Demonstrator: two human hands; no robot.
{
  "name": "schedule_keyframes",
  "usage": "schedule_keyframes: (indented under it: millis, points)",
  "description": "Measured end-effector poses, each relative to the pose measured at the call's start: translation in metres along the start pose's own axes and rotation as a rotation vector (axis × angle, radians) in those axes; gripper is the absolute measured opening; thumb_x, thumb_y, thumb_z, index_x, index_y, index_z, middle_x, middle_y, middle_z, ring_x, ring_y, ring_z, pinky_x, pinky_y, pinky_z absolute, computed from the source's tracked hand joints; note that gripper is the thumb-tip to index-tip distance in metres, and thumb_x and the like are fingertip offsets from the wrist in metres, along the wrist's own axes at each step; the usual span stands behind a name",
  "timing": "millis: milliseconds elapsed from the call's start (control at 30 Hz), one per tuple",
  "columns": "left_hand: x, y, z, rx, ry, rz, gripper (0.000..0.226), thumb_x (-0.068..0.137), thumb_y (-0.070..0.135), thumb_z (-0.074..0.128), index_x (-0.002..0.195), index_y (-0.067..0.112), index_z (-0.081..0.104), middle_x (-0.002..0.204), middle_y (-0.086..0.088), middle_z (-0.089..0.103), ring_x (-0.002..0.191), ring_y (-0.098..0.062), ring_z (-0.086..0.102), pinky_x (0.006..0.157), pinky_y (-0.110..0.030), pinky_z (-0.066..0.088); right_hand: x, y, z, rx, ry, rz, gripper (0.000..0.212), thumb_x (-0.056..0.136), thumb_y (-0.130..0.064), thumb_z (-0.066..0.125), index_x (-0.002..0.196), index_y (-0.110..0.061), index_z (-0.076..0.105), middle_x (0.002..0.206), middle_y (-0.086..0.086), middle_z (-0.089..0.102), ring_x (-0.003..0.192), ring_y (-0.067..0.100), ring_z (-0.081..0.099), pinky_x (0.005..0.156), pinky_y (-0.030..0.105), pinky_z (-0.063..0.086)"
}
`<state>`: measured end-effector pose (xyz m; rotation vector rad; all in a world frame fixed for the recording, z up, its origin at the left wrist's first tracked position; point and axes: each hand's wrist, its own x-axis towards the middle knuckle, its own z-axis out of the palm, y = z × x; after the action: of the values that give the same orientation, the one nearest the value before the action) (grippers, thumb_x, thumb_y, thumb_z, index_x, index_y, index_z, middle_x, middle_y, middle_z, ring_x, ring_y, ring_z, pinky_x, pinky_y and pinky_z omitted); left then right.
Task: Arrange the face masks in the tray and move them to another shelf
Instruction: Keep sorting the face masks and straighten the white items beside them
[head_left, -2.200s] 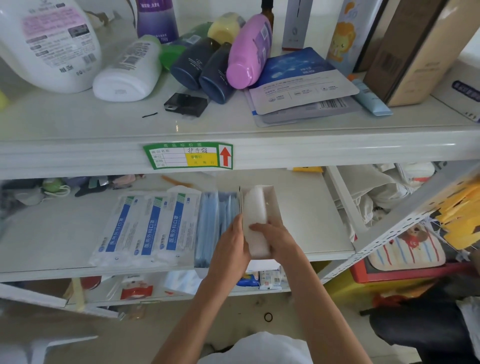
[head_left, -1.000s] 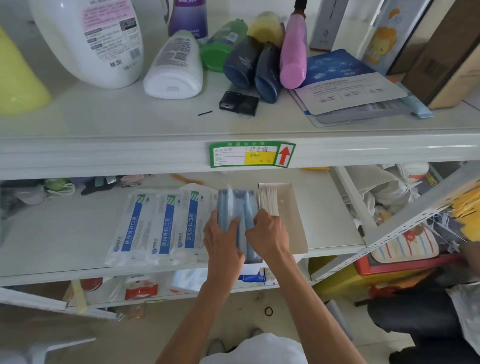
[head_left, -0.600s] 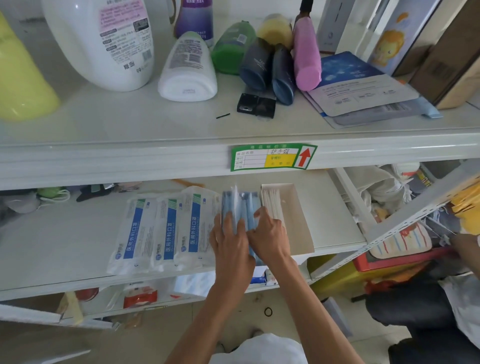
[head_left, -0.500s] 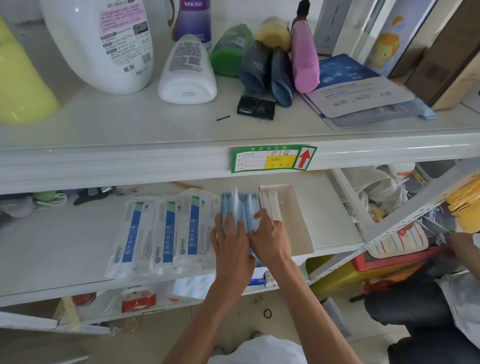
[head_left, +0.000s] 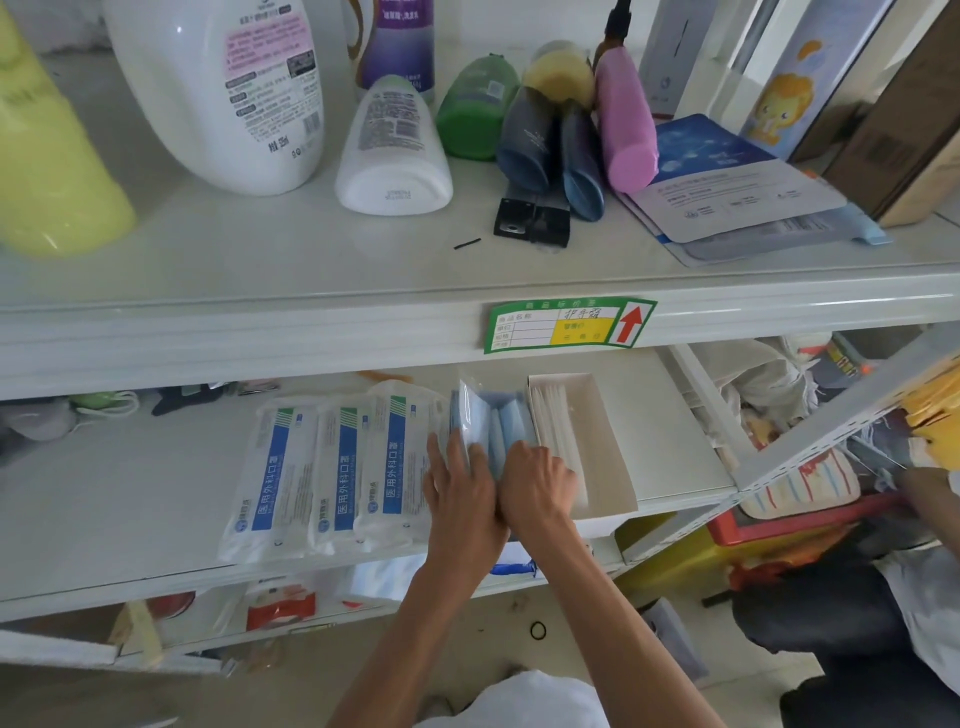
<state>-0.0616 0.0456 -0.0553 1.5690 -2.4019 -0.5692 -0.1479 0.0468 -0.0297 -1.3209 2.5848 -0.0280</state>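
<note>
The left hand (head_left: 457, 486) and right hand (head_left: 537, 480) clamp the slippery clear-wrapped blue face masks (head_left: 496, 423) on the white middle shelf (head_left: 130, 493), at 9 o'clock of the white cardboard tray (head_left: 608, 441). An uneven squeeze could let the packs fan out and spill.

White metal shelving (head_left: 311, 332) over pale, speckled floor (head_left: 291, 675), in soft even daylight.

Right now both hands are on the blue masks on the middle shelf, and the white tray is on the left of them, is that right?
Not quite. The head view shows the left hand and right hand on the blue masks on the middle shelf, but the white tray is on the right of them, not the left.
</note>
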Motion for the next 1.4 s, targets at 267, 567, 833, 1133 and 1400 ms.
schedule_keyframes:
  millis: [267, 567, 833, 1133, 1400]
  points:
    - [0.003, 0.0, -0.001, -0.035, 0.089, -0.025, 0.078, 0.084, 0.02, 0.074, 0.151, 0.009, 0.034, 0.164, -0.018, 0.018, 0.152, -0.04, 0.015, 0.116, -0.056, 0.027, 0.008, 0.013, 0.001, 0.393, 0.004, 0.054, 0.018, 0.087, -0.031, 0.055, 0.077, -0.016, 0.056, 0.066, -0.001, 0.055, 0.06, 0.018, 0.057, 0.063, 0.034, 0.054]
    - [0.001, 0.002, -0.007, -0.147, 0.015, -0.066, 0.093, 0.094, 0.022, 0.062, 0.157, 0.019, -0.006, 0.167, -0.006, -0.002, 0.155, -0.03, -0.003, 0.122, -0.052, 0.01, 0.009, 0.03, -0.004, 0.523, 0.038, 0.047, 0.021, 0.091, -0.033, 0.047, 0.075, -0.019, 0.047, 0.065, -0.001, 0.05, 0.056, 0.014, 0.049, 0.057, 0.031, 0.048]
    - [0.005, -0.012, -0.009, -0.125, -0.141, 0.045, 0.095, 0.097, 0.024, 0.053, 0.154, 0.029, -0.023, 0.167, 0.005, -0.011, 0.154, -0.028, -0.011, 0.121, -0.057, 0.0, 0.002, 0.028, -0.009, 0.373, 0.04, -0.073, 0.032, 0.095, -0.053, 0.055, 0.101, -0.022, 0.054, 0.082, -0.003, 0.065, 0.064, 0.009, 0.059, 0.057, 0.023, 0.048]
    - [0.002, -0.007, -0.029, -0.176, 0.046, 0.118, 0.057, 0.103, 0.024, 0.05, 0.155, 0.019, 0.027, 0.139, -0.003, 0.053, 0.119, -0.019, 0.057, 0.106, -0.031, 0.044, 0.003, 0.019, -0.015, 0.333, 0.027, -0.07, 0.022, 0.096, -0.012, 0.054, 0.074, -0.012, 0.057, 0.067, 0.002, 0.059, 0.058, 0.017, 0.064, 0.059, 0.031, 0.06]
    - [0.01, -0.003, -0.022, -0.034, 0.051, 0.018, 0.04, 0.103, 0.042, 0.046, 0.137, 0.021, 0.051, 0.122, 0.0, 0.066, 0.105, -0.017, 0.066, 0.096, -0.028, 0.051, 0.008, 0.01, -0.021, 0.292, -0.044, -0.114, 0.021, 0.099, -0.01, 0.054, 0.077, -0.011, 0.052, 0.069, 0.0, 0.051, 0.061, 0.017, 0.057, 0.056, 0.029, 0.052]
